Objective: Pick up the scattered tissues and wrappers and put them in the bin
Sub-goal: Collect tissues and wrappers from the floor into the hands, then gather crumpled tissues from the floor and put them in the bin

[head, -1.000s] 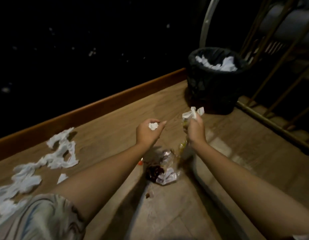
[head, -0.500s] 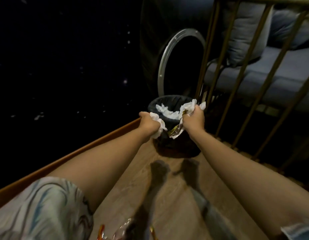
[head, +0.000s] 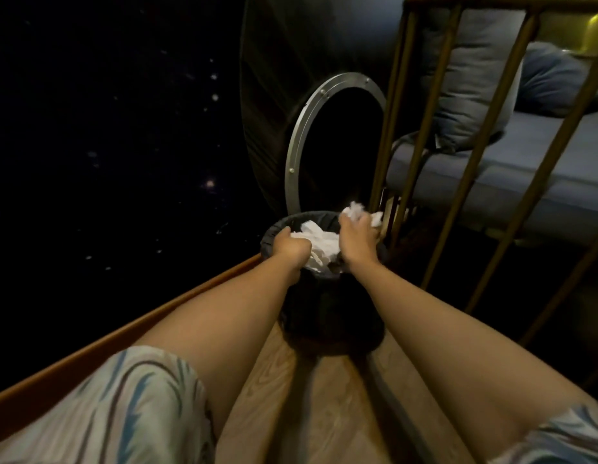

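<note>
With our right hand clutching tissues near the bin rim and left hand fisted, contents unclear, stuff could spill outside.

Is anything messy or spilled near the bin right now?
Nothing looks spilled. Both hands are over the black bin, which stands upright on the wooden floor. The right hand grips crumpled tissue above the rim, and the left hand is curled beside the white tissues inside. No litter shows on the floor.
</note>
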A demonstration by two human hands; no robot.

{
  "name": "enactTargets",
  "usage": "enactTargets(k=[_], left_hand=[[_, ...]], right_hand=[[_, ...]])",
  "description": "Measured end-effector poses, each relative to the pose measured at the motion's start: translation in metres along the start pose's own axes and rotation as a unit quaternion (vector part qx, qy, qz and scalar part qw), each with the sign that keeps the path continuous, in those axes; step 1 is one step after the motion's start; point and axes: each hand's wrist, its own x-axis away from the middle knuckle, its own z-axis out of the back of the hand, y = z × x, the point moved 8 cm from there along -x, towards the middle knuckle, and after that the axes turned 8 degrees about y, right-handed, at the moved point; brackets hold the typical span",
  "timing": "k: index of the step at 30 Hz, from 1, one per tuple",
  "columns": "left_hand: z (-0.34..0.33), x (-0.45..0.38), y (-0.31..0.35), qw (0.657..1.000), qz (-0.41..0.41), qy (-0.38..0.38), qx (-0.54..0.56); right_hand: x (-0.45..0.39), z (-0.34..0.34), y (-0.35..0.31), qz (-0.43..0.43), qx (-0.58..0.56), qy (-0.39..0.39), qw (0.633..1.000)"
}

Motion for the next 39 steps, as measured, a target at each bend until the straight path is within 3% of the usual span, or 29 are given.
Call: enactTargets(k=[1,3,5,6,7,10,12,16,20,26,33,36,39], left_hand=[[-0.003,0.0,-0.004,1.0,-0.001,-0.009,0.016],[-0.004,-0.001,-0.013,0.999,-0.01,-0.008,0.047],[0.004,-0.002,-0.024,0.998,-0.029,0.006,0.046],[0.009,-0.003,-0.03,0.998,-0.036,0.017,0.046],[0.016,-0.002,-0.036,0.998,-0.042,0.033,0.043],[0.039,0.001,-0.049,0.994,-0.056,0.083,0.049],[0.053,0.004,-0.054,0.993,-0.049,0.086,0.064],[0.091,0.016,-0.059,0.995,-0.05,0.081,0.022],[0.132,0.044,-0.06,0.997,-0.047,0.024,-0.05],[0.213,0.093,-0.06,0.962,-0.09,-0.074,-0.245],[0.325,0.145,-0.096,0.899,-0.054,-0.137,-0.413],[0.385,0.163,-0.126,0.879,-0.026,-0.145,-0.453],[0.453,0.181,-0.166,0.866,0.018,-0.145,-0.478]], right_hand=[[0.002,-0.013,0.012,0.013,0.077,-0.055,0.995],[0.011,-0.031,0.034,0.087,0.26,-0.149,0.95],[0.025,-0.038,0.04,0.203,0.366,-0.187,0.889],[0.03,-0.038,0.04,0.236,0.382,-0.184,0.875],[0.03,-0.036,0.039,0.247,0.382,-0.168,0.874],[0.025,-0.018,0.029,0.192,0.301,-0.073,0.931],[0.029,-0.005,0.022,0.18,0.256,-0.009,0.95],[0.056,0.006,0.011,0.213,0.214,0.065,0.951],[0.111,-0.008,-0.003,0.302,0.176,0.061,0.935],[0.216,-0.064,-0.028,0.421,0.16,-0.08,0.89],[0.342,-0.133,-0.056,0.415,0.169,-0.274,0.851],[0.4,-0.163,-0.069,0.422,0.222,-0.349,0.807],[0.46,-0.193,-0.064,0.43,0.295,-0.442,0.73]])
